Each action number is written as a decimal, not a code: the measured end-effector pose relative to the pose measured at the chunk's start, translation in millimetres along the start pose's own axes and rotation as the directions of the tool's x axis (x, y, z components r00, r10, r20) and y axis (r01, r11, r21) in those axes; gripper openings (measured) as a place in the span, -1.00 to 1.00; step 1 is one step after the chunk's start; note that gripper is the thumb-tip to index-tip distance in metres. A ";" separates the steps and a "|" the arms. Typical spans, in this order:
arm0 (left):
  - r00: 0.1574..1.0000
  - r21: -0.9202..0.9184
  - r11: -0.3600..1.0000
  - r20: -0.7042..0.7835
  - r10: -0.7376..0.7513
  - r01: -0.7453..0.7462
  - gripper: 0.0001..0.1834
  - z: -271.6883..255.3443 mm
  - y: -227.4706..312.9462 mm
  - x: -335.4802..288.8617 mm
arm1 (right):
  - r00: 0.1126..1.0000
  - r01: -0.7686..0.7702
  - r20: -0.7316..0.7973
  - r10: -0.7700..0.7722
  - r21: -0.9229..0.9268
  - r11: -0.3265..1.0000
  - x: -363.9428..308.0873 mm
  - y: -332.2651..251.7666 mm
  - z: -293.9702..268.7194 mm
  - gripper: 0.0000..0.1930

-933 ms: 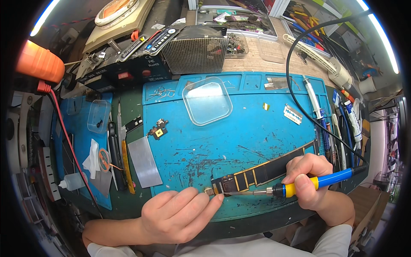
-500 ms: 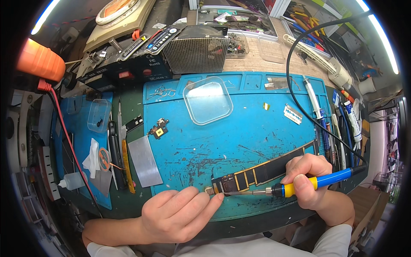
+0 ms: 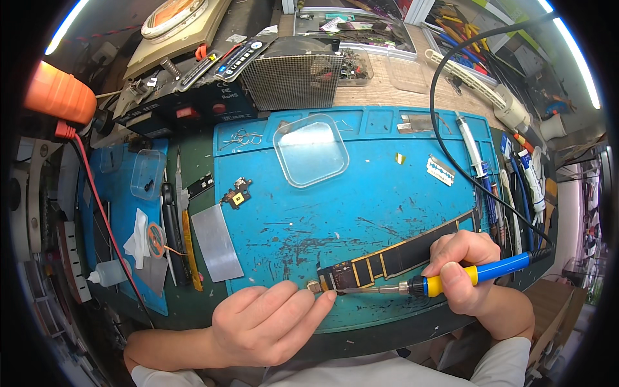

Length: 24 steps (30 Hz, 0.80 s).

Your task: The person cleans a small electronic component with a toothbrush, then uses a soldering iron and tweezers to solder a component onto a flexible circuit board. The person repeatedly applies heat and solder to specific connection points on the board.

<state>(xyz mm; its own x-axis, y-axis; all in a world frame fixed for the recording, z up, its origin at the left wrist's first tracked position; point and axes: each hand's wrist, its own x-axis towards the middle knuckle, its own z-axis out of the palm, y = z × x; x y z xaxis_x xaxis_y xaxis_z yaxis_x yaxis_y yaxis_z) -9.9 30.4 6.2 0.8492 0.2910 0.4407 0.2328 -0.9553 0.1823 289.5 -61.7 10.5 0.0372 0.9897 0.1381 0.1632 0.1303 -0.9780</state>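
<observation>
Right hand point(image 3: 465, 263) pinches one soldering iron point(image 3: 504, 269); left hand point(image 3: 264, 322) curls by one dark strip point(image 3: 406, 253), grip hidden; one razor blade point(image 3: 441, 171) beyond.

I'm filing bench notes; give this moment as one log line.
left hand: at left end of strip; right hand: holds iron; tip: near left hand; mat: box, blade

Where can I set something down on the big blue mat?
Middle of the mat, nearly bare, between the clear box, razor blade and dark strip. Crowded: near side, with left hand, right hand and corded tool.
</observation>
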 end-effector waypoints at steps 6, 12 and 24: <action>1.000 -0.002 1.000 -0.001 -0.003 0.003 -0.53 0.6 0.1 0.3 | 1.000 0.012 -0.030 -0.010 0.050 0.999 -2.8 3.5 -2.4 -0.86; 1.000 -0.015 1.000 0.003 -0.014 0.014 -0.51 -1.6 1.3 -1.1 | 0.998 0.020 -0.069 -0.013 0.096 0.995 -4.9 4.3 1.3 -0.86; 0.979 -0.116 0.992 -0.191 -0.073 0.052 -0.70 11.9 1.9 -4.8 | 0.849 0.264 -0.450 -0.278 -0.096 0.960 -34.2 -19.8 -18.5 -0.78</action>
<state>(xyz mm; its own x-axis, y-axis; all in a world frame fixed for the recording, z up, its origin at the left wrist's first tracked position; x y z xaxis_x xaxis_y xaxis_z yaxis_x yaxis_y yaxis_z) -7.9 26.6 -6.0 0.7234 0.3649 0.5862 0.2195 -0.9264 0.3058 303.2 -99.1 28.0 0.4300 0.7771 0.4596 0.2608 0.3805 -0.8872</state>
